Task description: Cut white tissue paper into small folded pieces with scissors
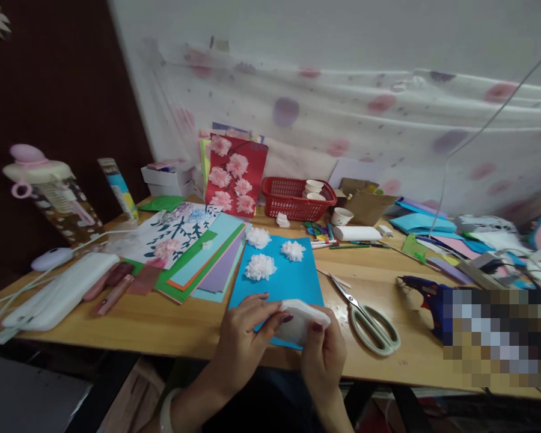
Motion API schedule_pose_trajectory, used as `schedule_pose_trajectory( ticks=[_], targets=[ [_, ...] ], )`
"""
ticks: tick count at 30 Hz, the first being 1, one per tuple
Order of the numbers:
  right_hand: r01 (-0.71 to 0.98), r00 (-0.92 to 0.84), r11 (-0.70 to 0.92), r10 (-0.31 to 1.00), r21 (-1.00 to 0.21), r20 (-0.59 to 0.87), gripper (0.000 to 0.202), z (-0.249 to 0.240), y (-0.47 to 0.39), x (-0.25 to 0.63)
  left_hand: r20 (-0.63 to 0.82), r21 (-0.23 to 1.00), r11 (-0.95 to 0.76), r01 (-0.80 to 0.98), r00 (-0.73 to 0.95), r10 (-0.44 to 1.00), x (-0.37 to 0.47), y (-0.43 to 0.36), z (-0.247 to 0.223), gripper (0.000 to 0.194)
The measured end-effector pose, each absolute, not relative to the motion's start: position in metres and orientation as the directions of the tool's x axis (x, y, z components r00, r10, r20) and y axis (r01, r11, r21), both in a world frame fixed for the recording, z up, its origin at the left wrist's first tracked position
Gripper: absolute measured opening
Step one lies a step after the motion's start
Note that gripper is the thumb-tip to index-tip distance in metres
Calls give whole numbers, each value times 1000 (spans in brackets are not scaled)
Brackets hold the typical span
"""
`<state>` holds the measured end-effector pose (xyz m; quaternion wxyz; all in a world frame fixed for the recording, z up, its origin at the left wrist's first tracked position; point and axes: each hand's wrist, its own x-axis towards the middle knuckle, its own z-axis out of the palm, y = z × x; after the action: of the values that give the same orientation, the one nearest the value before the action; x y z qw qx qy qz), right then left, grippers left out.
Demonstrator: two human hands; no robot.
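Observation:
Between my two hands is a piece of thin white tissue paper (297,322), held above the lower edge of a blue sheet (293,279). My left hand (247,331) pinches its left side between thumb and finger. On the other side, my right hand (322,346) grips it with the thumb on top. Three ruffled white paper flowers, one of them the nearest flower (260,267), lie on the upper part of the blue sheet. Scissors (369,322) with pale handles rest to the right, blades slightly apart.
A blue glue gun (426,294) lies at the right. Behind stand a red basket (293,207) with paper cups and a red card (237,174) bearing pink flowers. Coloured paper sheets (207,264), a white power bank (63,291) with cables and a large bottle (56,198) occupy the left.

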<state>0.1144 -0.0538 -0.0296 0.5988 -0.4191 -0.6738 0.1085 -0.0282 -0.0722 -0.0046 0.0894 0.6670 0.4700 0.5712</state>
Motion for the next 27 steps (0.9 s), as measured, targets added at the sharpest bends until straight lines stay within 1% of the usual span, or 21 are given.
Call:
schedule_pose_trajectory(
  ticks=[7, 10, 11, 15, 17, 23, 27],
  targets=[
    [477, 155, 587, 677, -654, 720, 28, -30, -51, 112, 573, 783, -464, 414, -189, 797, -26, -73, -2, 4],
    [491, 177, 578, 666, -651, 725, 27, -30, -51, 111, 501, 842, -418, 341, -205, 841, -24, -73, -5, 2],
    [495, 179, 578, 662, -648, 727, 28, -30, -51, 111, 462, 868, -392, 306, -204, 863, -24, -73, -6, 3],
    [513, 177, 583, 646, -630, 743, 29, -30, -52, 112, 291, 950, -264, 165, -174, 941, -23, -73, -8, 24],
    [526, 174, 582, 640, -620, 748, 30, -30, -52, 112, 260, 962, -240, 127, -166, 951, -23, -73, -7, 24],
    [581, 164, 556, 635, -594, 755, 34, -30, -50, 116, 264, 965, -260, 43, -188, 946, -24, -73, -4, 19],
    [616, 154, 528, 648, -585, 746, 35, -27, -48, 117, 182, 981, -191, -35, -184, 966, -24, -69, -4, 12]
  ],
)
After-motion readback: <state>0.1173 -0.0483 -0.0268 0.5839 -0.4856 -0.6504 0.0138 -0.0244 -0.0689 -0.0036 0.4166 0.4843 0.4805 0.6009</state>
